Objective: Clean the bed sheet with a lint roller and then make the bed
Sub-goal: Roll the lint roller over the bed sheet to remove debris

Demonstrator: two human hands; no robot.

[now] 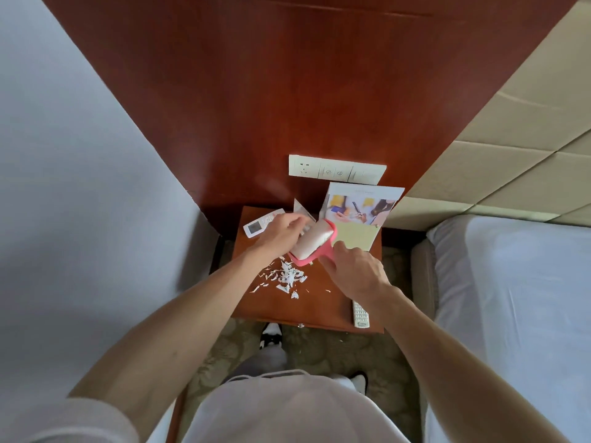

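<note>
A pink lint roller [315, 244] with a white roll hangs over the wooden nightstand [287, 302]. My right hand [355, 270] grips its pink handle. My left hand [281, 231] pinches a sheet of the roll's paper at the roll's upper end, and the peeled sheet [302, 211] sticks up behind my fingers. Several white paper scraps [287, 278] lie in a heap on the nightstand below the roller. The bed with its white sheet [518, 282] lies to the right.
On the nightstand a white remote [260, 222] lies at the back left, another remote [360, 314] at the front right, and a brochure [359, 212] leans against the wooden wall panel under a switch plate [335, 170]. A padded headboard [499, 161] stands right. Patterned carpet lies below.
</note>
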